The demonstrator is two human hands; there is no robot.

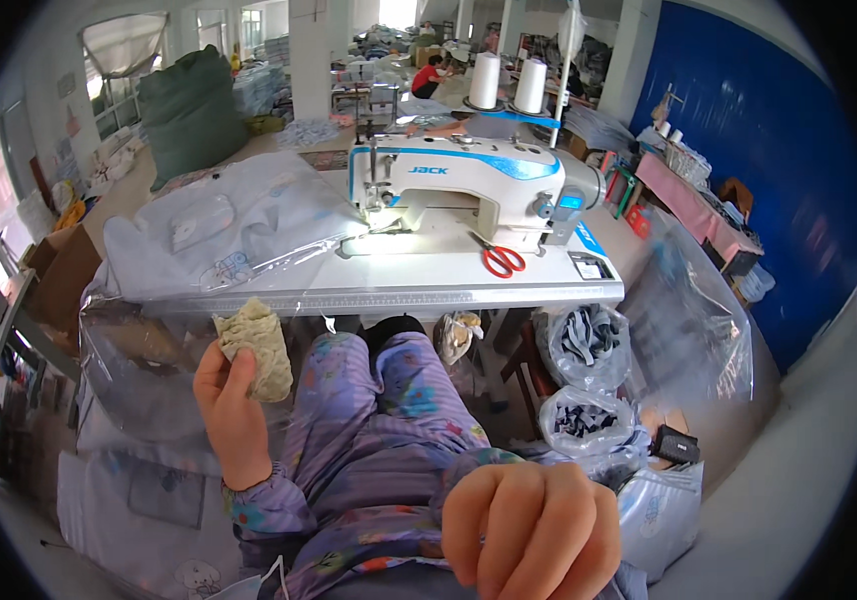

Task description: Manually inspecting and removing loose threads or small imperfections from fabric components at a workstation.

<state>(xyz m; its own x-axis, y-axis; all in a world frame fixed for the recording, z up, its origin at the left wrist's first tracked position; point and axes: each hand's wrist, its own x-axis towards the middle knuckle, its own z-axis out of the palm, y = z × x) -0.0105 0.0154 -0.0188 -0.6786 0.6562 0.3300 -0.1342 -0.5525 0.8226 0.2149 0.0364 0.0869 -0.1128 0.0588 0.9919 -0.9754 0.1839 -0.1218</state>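
Pale yellow-green, the wrinkled piece (267,358), perhaps bread, is pinched at its left edge by the left hand (233,415) near the knees (337,352) and is judged light, soft, tearable, best held by its broad faces, while whether the curled right hand (534,528) is empty cannot be told.
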